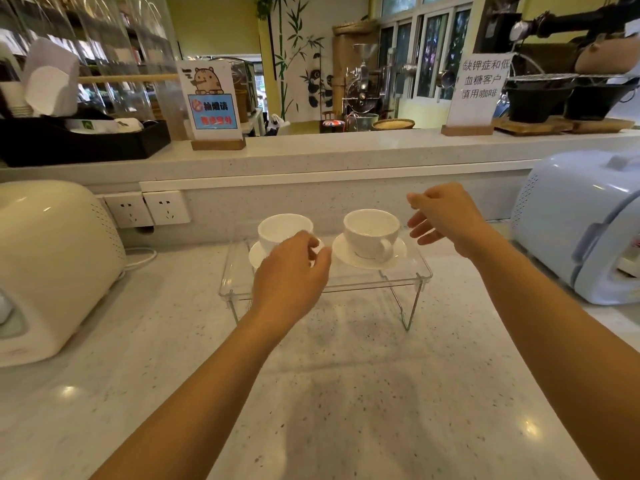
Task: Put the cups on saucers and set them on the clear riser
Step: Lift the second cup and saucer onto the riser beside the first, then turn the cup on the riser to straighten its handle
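From my seat at the controls I see both white cups already on the clear riser (420, 273), each on its own saucer. The right cup (371, 232) sits squarely on the right saucer (394, 259), handle turned toward me. The left cup (282, 227) stands on the left saucer (255, 255), though my left hand (291, 275) covers the near half of that pair.

The right hand (446, 218) hovers just beside the right cup with fingers spread and loose, holding nothing and not touching the china. The left hand is curled in front of the left cup; its fingertips seem to rest at the cup's handle or the saucer rim, but I cannot tell whether they are pinching or merely near (the back of the hand hides the contact).

I judge the task nearly finished, with only the left pair to settle. To do this well I would check that the left cup is centred in its saucer, keep the saucer clear of the riser's near edge, and lift the fingers straight up and away so nothing slides on the slick acrylic.
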